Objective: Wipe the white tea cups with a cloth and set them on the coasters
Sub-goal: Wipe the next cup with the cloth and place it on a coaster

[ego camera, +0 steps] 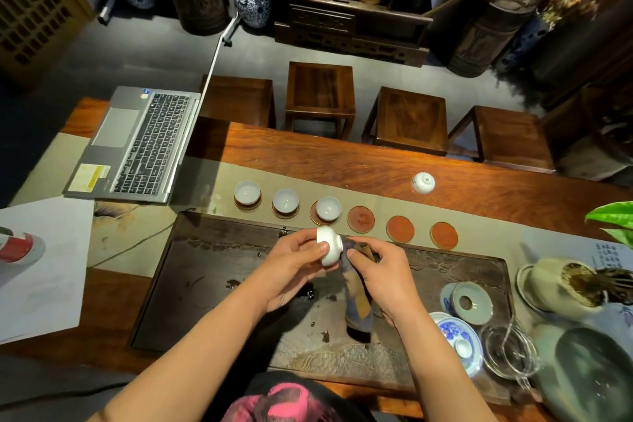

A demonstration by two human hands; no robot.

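Head view: I look down over the dark tea tray [212, 284] on the tabletop [359, 164], both my hands raised above it.
Cup in hand: my left hand [291, 271] grips a white tea cup [329, 246] tipped on its side, foot ring turned toward my right hand.
Cloth: my right hand [380, 271] pinches a dark blue cloth [358, 298] against the cup's foot; the rest of the cloth hangs down toward the tray.
Fingers: left fingers [320, 248] curl closed around the cup wall; right fingers [352, 252] close on the cloth.
Coasters: three cups already sit on the left three coasters; the next free coaster [360, 219] lies just beyond the cup, slightly right, with two more bare to its right.
Nearer hand: I judge the left, since it already carries the cup.
Stray cup: one more white cup [423, 183] lies overturned, well apart on the far tabletop.
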